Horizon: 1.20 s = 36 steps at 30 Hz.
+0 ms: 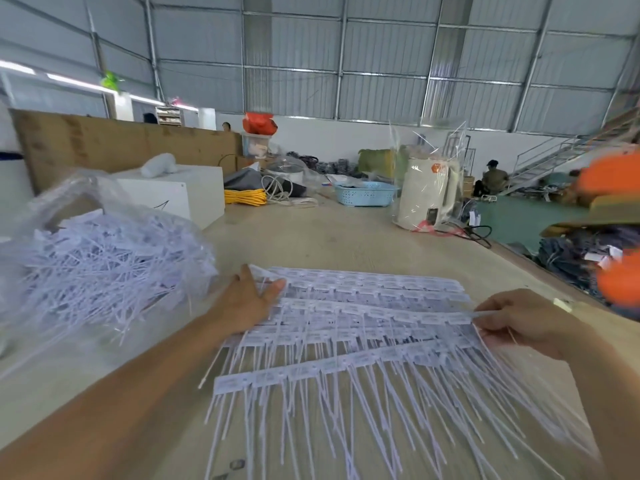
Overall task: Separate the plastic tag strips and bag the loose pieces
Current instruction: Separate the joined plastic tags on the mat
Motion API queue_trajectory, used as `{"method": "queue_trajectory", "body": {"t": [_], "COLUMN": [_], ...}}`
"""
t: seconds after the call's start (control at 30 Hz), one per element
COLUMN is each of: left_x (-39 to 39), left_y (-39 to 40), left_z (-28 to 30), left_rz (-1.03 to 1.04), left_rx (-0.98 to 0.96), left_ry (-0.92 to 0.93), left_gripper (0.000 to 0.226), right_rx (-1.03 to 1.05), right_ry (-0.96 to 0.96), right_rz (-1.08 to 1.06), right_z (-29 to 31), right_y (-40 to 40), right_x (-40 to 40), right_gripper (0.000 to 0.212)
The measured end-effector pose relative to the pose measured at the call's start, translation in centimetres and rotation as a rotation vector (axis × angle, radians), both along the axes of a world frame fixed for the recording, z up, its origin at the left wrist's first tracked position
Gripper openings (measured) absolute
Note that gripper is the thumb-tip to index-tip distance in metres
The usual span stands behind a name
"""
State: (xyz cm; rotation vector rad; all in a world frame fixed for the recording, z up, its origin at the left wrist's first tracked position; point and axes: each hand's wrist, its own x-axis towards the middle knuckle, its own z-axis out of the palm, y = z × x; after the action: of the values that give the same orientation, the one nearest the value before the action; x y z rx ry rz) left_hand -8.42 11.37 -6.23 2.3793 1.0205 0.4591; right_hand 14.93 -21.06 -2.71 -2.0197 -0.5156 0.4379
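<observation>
On the table [311, 237], white overlapping tag strips [363, 327]: left hand [247, 303] flat, right hand [516, 320] pinching.

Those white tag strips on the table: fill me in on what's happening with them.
A person is working through a stack of white plastic tag strips on the table. The left hand rests flat on the stack's left edge, while the right hand pinches one strip's end at the right edge. A clear plastic bag on the left already holds many loose pieces.

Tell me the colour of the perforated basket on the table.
Light blue basket, seen best in the head view.
</observation>
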Motion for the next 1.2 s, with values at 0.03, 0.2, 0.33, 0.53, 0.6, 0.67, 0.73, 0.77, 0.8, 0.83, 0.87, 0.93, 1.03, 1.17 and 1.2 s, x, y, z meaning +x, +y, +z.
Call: {"method": "queue_trajectory", "body": {"t": [0.03, 0.2, 0.33, 0.53, 0.6, 0.67, 0.73, 0.77, 0.8, 0.83, 0.87, 0.93, 1.03, 1.17, 1.2], "left_x": [0.2, 0.4, 0.8, 1.5, 1.3, 0.9, 0.4, 0.2, 0.2, 0.1, 0.2, 0.5, 1.8, 6.3, 7.6], "left_y": [0.0, 0.3, -1.3, -4.7, -4.8, -4.4, -3.7, -3.2, -2.6, -2.0, -1.6, -1.5, -3.1, -8.6, -10.2], "left_z": [0.2, 1.8, 2.5, 3.4, 5.4, 7.8, 9.6, 9.8, 9.7, 9.3, 8.6, 7.1, 6.5, 6.4, 6.3], "left_rz": [-0.008, 0.044, -0.251, -0.544, -0.5, -0.456, -0.432, -0.433, -0.43, -0.422, -0.418, -0.404, -0.358, -0.533, -0.586], "left_rx": [-0.015, 0.257, 0.525, 0.277, 0.247, 0.245, 0.239, 0.246, 0.285, 0.342, 0.379, 0.393, 0.545, 0.625, 0.564], "left_ry": [-0.003, 0.186, -0.038, -0.08, -0.17, -0.246, -0.272, -0.223, -0.109, 0.069, 0.267, 0.534, 0.489, 0.192, 0.181], "left_gripper": [0.095, 0.089, 0.071, 0.027, 0.029, 0.038, 0.052, 0.053, 0.05, 0.046, 0.045, 0.047, 0.057, 0.055, 0.052], "right_rx": [0.009, 0.168, 0.437, 0.673, 0.709, 0.721, 0.634, 0.533, 0.433, 0.355, 0.299, 0.227, 0.215, 0.257, 0.265], "right_ry": [0.009, 0.084, 0.094, 0.075, 0.117, 0.216, 0.238, 0.201, 0.157, 0.125, 0.105, 0.062, 0.008, 0.012, 0.018], "right_rz": [0.001, 0.048, 0.116, 0.096, 0.049, 0.024, 0.018, 0.019, 0.033, 0.062, 0.103, 0.163, 0.169, 0.132, 0.127], "right_z": [-0.1, 0.9, 2.8, 3.5, 3.2, 2.8, 2.0, 1.5, 1.0, 0.5, 0.2, -0.3, -0.3, -0.4, -0.4], "right_y": [-0.1, -0.1, -0.5, -0.7, -0.4, 0.3, 1.5, 2.0, 2.5, 2.9, 3.2, 3.4, 3.7, 4.0, 4.0], "right_x": [0.0, -0.9, -2.0, -2.7, -2.3, -2.1, -2.5, -2.8, -3.1, -3.4, -3.7, -4.0, -4.1, -4.0, -4.1], "right_gripper": [0.006, 0.008, 0.01, 0.009, 0.015, 0.017, 0.012, 0.008, 0.003, 0.004, 0.009, 0.015, 0.016, 0.012, 0.011]}}
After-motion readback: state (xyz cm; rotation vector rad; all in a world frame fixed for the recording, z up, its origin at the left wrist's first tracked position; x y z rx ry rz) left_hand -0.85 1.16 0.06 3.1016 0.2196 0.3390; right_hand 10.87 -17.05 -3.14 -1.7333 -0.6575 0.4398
